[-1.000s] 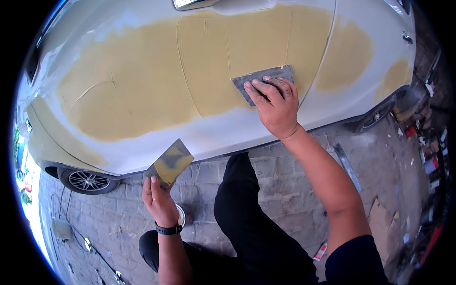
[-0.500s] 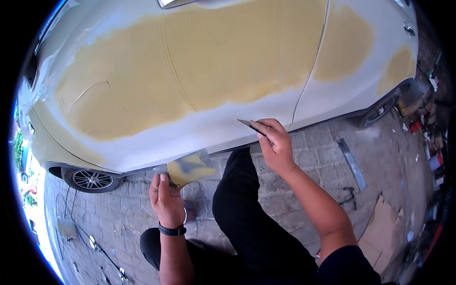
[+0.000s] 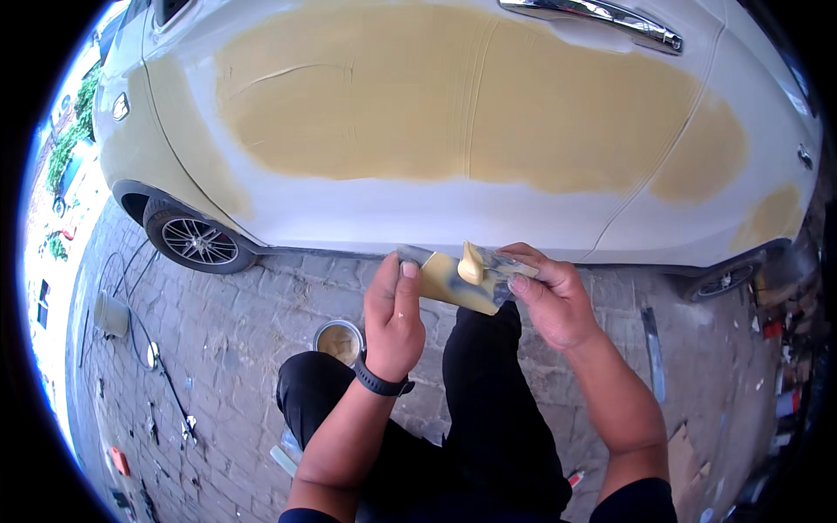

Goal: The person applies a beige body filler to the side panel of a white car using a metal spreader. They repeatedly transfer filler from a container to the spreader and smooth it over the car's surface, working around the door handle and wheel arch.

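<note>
My left hand (image 3: 394,318), with a dark wristband, grips one end of a flat mixing plate (image 3: 445,290) smeared with yellow and grey filler. Closed around a thin putty spreader (image 3: 506,264), my right hand (image 3: 558,301) holds it against the plate's far right end. A thick lump of yellow filler (image 3: 472,264) clings to the spreader's edge, over the plate. Just beyond both hands stands a white car (image 3: 349,213), its door covered by a broad filler patch (image 3: 392,105) with a few ridges. Beside my left wrist, an open tin (image 3: 338,323) holds yellowish filler.
The car's front wheel (image 3: 200,240) is at left and a chrome door handle (image 3: 597,19) is above. On the brick floor (image 3: 235,366) are a bucket (image 3: 112,314) with cables near it, a metal strip (image 3: 654,353) and cardboard (image 3: 687,466). Clutter lines the right side.
My hands have come together; the spreader has moved from near the car down onto the plate, and a filler lump now shows on it. The view has shifted, revealing the tin.
</note>
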Available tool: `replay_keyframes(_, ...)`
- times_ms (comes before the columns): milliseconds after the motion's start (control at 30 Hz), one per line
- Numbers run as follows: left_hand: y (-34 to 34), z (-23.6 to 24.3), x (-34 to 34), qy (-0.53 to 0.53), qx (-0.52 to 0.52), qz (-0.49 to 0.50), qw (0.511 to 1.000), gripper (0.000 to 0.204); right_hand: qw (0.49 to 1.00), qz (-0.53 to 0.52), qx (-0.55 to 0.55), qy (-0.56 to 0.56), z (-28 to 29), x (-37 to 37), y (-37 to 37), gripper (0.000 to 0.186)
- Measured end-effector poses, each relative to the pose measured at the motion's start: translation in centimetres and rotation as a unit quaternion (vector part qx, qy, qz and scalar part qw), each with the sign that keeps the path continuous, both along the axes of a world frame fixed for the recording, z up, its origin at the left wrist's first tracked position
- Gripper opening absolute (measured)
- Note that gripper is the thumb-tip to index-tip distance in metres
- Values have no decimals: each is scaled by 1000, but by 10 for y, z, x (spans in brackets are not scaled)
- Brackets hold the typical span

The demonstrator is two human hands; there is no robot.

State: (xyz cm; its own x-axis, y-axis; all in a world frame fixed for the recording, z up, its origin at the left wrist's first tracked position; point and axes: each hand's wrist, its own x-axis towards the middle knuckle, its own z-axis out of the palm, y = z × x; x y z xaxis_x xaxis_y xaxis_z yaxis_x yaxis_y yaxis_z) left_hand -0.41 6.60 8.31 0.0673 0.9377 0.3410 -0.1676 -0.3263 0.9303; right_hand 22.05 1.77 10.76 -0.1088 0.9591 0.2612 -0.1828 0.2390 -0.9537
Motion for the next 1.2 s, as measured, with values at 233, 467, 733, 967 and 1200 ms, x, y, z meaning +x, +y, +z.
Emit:
replay_keyframes(233, 11, -5, -22, -201, -64, 25, 977, 28, 988, -146, 44, -37, 15, 3, 5, 30)
replay_keyframes(467, 0, 0, -21, -211, -38, -51, 975, 24, 962, -229, -11, 151, -8, -33, 27, 29)
replay_keyframes(733, -10, 1, -9, -27, 12, -38, 999, 24, 975, -196, -43, 100, -22, -56, 28, 21)
replay_keyframes(967, 3, -16, -8, 155, 31, -39, 987, 26, 953, -276, 126, 11, 45, 12, 42, 19)
replay_keyframes(1200, 31, -33, -16, -91, -74, -20, 993, 27, 430, -499, 491, -570, 161, 170, 70, 36)
